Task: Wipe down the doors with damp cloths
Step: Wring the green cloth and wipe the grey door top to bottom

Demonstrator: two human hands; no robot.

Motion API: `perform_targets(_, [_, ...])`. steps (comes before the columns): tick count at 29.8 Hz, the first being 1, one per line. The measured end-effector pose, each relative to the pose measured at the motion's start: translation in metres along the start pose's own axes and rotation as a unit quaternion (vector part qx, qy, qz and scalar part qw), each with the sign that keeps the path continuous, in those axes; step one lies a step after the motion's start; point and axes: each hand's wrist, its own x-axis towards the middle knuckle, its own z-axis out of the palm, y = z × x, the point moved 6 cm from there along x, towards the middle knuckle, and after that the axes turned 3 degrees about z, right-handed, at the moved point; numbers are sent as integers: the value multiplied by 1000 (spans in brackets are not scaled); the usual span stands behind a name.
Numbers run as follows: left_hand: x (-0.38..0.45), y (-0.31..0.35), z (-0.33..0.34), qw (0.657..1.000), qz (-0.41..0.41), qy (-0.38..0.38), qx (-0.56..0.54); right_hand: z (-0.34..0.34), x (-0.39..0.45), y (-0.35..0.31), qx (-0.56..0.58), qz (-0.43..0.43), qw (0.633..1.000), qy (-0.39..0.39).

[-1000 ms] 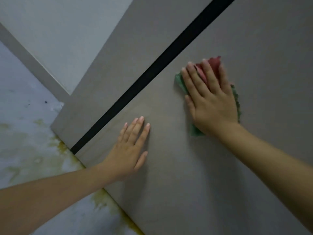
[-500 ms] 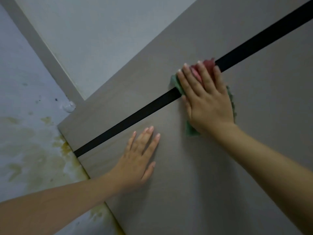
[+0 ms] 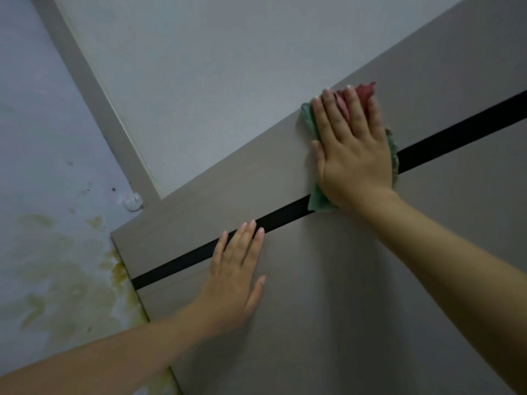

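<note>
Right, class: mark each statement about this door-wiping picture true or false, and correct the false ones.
1. The right hand presses a cloth flat against the door. True.
2. The left hand holds a second cloth. False: it rests bare and flat on the door.
3. The cloth covers part of the black strip. True.
4. The cloth is plain blue. False: it shows green and red.
5. The floor has yellowish stains near the door. True.

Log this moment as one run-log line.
right hand: presses cloth on door | left hand: flat on door | cloth: across black strip
</note>
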Motion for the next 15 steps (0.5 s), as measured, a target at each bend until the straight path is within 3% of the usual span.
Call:
perform_targets(2, [0, -3, 3, 1000, 1, -7, -2, 7, 15, -26, 6, -1, 1000, 0])
perform_targets(5, [-2, -7, 8, 1000, 0, -18, 9, 32, -7, -88, -19, -118, 991, -54])
perform_targets(8, [-6, -11, 8, 999, -36, -40, -7, 42, -46, -99, -43, -194, 976, -87])
perform_targets(15, [-7, -57, 0, 984, -157, -56, -57, 24, -15, -67, 1, -70, 997, -23])
